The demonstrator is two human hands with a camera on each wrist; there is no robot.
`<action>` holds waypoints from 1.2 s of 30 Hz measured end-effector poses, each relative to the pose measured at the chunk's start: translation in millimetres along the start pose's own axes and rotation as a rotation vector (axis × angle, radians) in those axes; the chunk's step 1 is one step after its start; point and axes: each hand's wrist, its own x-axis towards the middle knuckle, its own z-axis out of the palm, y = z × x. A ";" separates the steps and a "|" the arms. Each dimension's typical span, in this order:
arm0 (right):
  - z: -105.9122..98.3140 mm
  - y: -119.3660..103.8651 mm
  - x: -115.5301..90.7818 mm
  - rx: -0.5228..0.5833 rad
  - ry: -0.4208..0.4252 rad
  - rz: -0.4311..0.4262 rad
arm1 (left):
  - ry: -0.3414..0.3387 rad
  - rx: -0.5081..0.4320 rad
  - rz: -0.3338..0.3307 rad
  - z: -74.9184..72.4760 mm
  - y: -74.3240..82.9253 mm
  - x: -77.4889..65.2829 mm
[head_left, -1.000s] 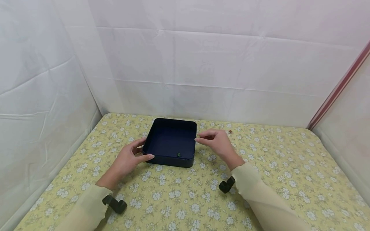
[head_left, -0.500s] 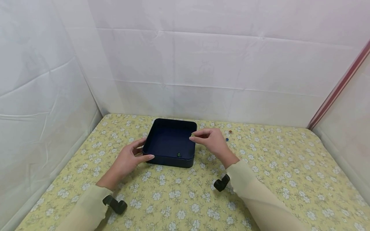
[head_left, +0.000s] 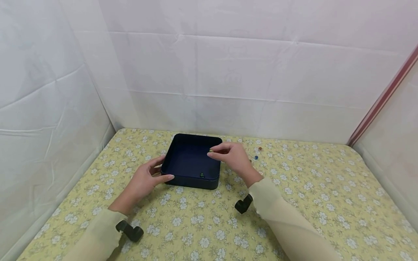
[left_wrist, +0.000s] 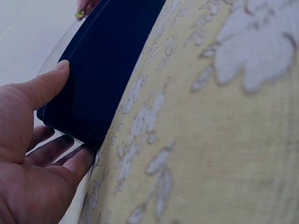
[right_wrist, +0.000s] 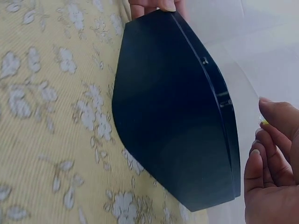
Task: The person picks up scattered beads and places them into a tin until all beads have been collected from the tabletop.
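Note:
A shallow square dark blue box stands on the table without a visible lid. My left hand holds its near left corner, thumb on the front rim and fingers along the left side, as the left wrist view also shows. Above the right part of the box, my right hand pinches a small yellow marble between thumb and fingertips. In the left wrist view the marble looks yellow-green. Small dark green marbles lie inside by the front wall; their exact number is unclear.
Right of the box lie an orange marble and a blue marble. Another small marble shows partly behind my right hand. A yellow floral cloth covers the table, with white sheeting hanging behind and at both sides.
My right hand has moved left with the yellow marble, from beside the box's right wall to over its inside. The blue marble has come into sight. The left hand stays put.

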 end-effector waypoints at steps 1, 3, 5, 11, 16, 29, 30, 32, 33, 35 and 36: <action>1.2 -0.8 1.1 0.000 -0.001 -0.002 | 0.000 -0.001 -0.001 0.0 0.1 0.0; 3.4 -2.4 2.9 -0.004 -0.005 -0.006 | 0.000 -0.003 -0.003 0.0 0.2 -0.1; 5.6 -4.5 4.4 -0.009 -0.013 -0.019 | 0.000 -0.003 -0.004 0.1 0.1 -0.1; 12.2 -9.0 9.1 -0.011 -0.024 -0.037 | -0.001 -0.007 0.001 0.2 -0.4 0.3; 18.4 -13.7 13.3 -0.001 -0.034 -0.022 | 0.000 -0.009 -0.003 0.1 -0.7 0.8; 32.4 -21.9 23.6 -0.058 -0.033 -0.019 | 0.002 -0.007 0.002 0.0 0.0 2.0; 33.7 -22.3 24.7 -0.059 -0.032 -0.022 | 0.002 -0.007 0.002 0.0 0.0 1.9; 36.3 -22.9 26.8 -0.052 -0.037 -0.019 | 0.003 -0.005 0.000 -0.1 0.1 1.7; 37.6 -23.0 27.9 -0.046 -0.039 -0.016 | 0.002 -0.006 0.000 0.0 0.1 1.6; 40.0 -23.2 29.9 -0.042 -0.042 -0.005 | 0.000 -0.004 0.000 0.2 0.0 1.4; 41.1 -23.2 31.0 -0.038 -0.043 0.003 | -0.001 -0.005 0.000 0.3 0.0 1.4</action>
